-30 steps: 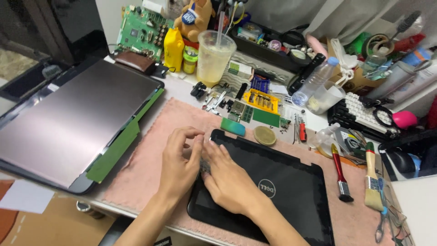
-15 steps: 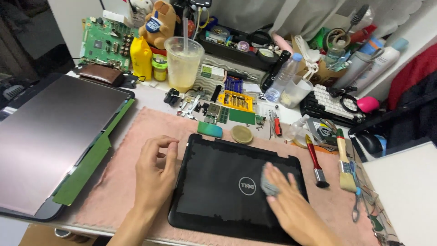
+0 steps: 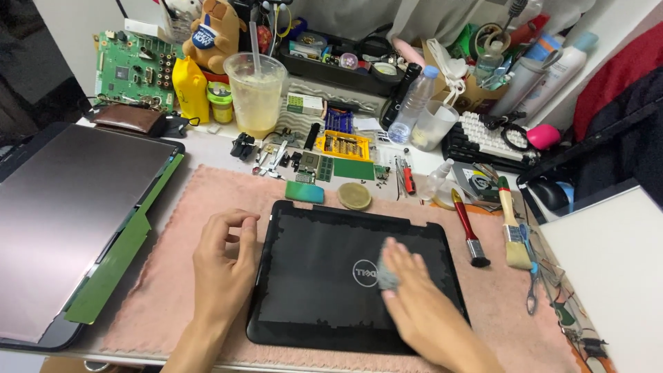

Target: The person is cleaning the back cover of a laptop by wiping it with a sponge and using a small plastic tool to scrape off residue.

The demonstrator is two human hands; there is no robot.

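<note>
Head view: right hand [image 3: 421, 304] presses grey wad [image 3: 387, 276] on laptop lid [image 3: 311, 276], left hand [image 3: 224, 266] loosely curled, empty, steadying edge; wipe flat, keep lid pinned.

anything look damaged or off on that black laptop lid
Yes. The black laptop lid has a ragged, uneven band of paler residue around its edges, like a peeled film or sticker left behind. The right hand presses a small grey wad on it beside the round logo; the left hand rests at its left edge.
</note>
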